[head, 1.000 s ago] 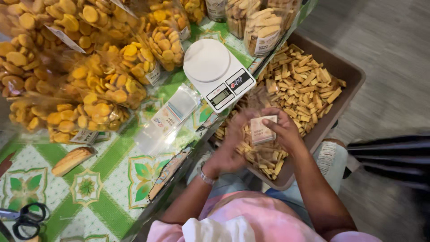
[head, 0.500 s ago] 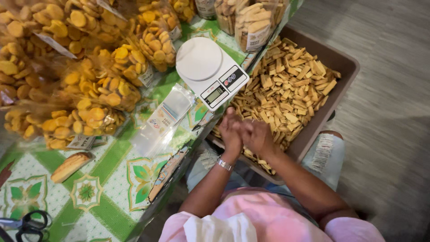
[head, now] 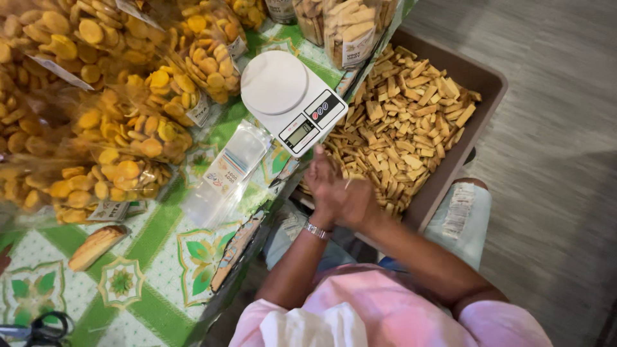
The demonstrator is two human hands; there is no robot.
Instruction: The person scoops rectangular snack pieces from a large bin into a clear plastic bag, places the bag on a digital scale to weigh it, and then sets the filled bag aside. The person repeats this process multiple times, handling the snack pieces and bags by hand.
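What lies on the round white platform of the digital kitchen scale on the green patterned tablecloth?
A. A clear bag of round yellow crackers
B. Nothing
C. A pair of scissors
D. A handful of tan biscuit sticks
B: the round platform of the white digital kitchen scale is bare, with the bags of round yellow crackers lying beside it on the green patterned tablecloth.

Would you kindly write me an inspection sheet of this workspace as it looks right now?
Surface: table under a green patterned cloth.
Job's things: brown tray of biscuit sticks; white kitchen scale, nothing on its plate; stack of clear bags.
Clutter: bags of round yellow biscuits; one loose biscuit; scissors.
Grippers: left hand and right hand pressed together above the tray; whether the fingers hold anything is hidden.
Cables: nothing seen.
Surroundings: grey floor.
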